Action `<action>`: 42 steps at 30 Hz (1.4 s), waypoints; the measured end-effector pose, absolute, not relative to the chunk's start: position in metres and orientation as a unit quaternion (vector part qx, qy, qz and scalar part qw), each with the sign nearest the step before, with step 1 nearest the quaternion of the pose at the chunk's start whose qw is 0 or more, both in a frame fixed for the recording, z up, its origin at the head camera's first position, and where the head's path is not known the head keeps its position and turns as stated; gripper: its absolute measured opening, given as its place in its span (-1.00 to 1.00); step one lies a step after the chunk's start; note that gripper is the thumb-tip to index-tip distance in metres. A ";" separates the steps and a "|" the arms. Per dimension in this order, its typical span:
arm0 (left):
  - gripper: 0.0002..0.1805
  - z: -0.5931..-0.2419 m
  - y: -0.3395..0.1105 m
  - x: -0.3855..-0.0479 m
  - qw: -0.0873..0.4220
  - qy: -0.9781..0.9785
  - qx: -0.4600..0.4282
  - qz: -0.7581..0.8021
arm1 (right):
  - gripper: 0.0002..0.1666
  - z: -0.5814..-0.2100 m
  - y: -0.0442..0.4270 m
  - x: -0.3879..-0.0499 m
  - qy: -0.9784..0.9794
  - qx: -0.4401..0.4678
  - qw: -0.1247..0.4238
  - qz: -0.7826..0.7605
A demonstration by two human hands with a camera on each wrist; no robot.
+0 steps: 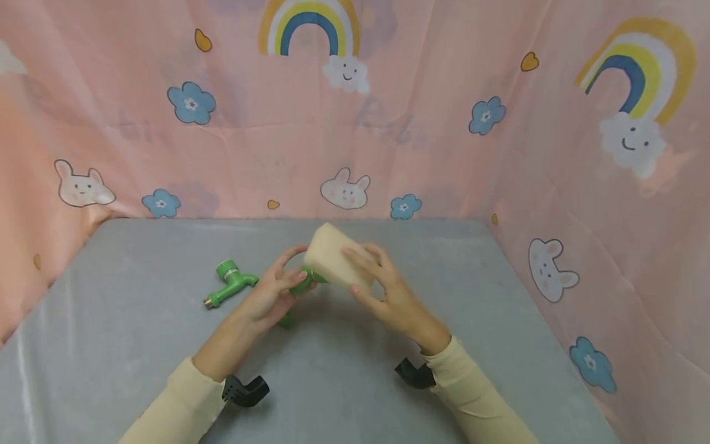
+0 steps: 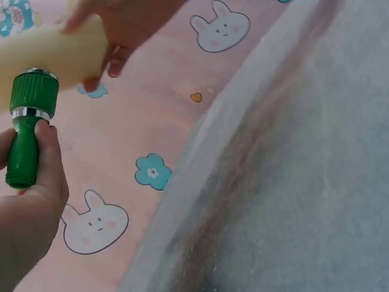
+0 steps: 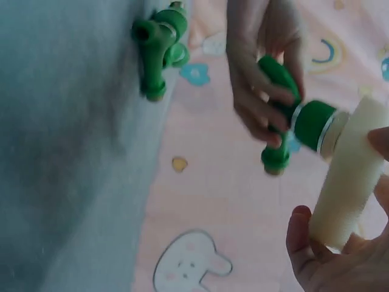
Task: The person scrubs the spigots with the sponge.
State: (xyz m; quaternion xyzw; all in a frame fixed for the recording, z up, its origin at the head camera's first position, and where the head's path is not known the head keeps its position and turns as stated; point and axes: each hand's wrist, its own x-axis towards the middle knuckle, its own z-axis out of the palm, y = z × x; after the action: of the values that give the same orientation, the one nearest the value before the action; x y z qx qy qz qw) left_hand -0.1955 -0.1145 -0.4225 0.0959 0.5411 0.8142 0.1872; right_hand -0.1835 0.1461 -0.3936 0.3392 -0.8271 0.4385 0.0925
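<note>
My left hand (image 1: 270,297) grips a green faucet (image 2: 25,149) with a ribbed cap and a silver ring around its neck. My right hand (image 1: 395,302) holds a cream-coloured sponge block (image 1: 331,254), with fingers and thumb on its sides. In the right wrist view the faucet's capped end touches, or nearly touches, the sponge's flat face. Both are held up above the table. In the head view my left fingers and the sponge cover much of the held faucet.
Another green faucet (image 1: 232,285) with a brass-coloured end lies on the grey table (image 1: 355,394), left of my left hand. A further green piece (image 1: 285,320) peeks out below that hand. Patterned pink cloth (image 1: 249,154) hangs behind and beside the table. Black curved pieces (image 1: 246,391) sit at both wrists.
</note>
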 end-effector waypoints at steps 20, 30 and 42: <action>-0.42 -0.427 -0.107 -0.193 0.216 0.603 0.180 0.746 | -0.29 -0.393 0.133 -0.175 -0.836 0.333 0.148 0.411; -0.54 -0.422 -0.105 -0.189 0.192 0.689 0.200 0.670 | -0.28 -0.403 0.128 -0.180 -0.836 0.363 0.195 0.361; -0.44 -0.420 -0.113 -0.194 0.198 0.655 0.177 0.707 | -0.26 -0.405 0.138 -0.185 -0.880 0.314 0.145 0.326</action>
State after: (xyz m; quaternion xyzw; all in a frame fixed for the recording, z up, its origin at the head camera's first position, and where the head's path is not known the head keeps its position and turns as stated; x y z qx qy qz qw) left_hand -0.1938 -0.1134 -0.4198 0.1768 0.6551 0.7074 0.1981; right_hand -0.1851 0.1383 -0.4049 0.3138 -0.8799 0.3259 0.1454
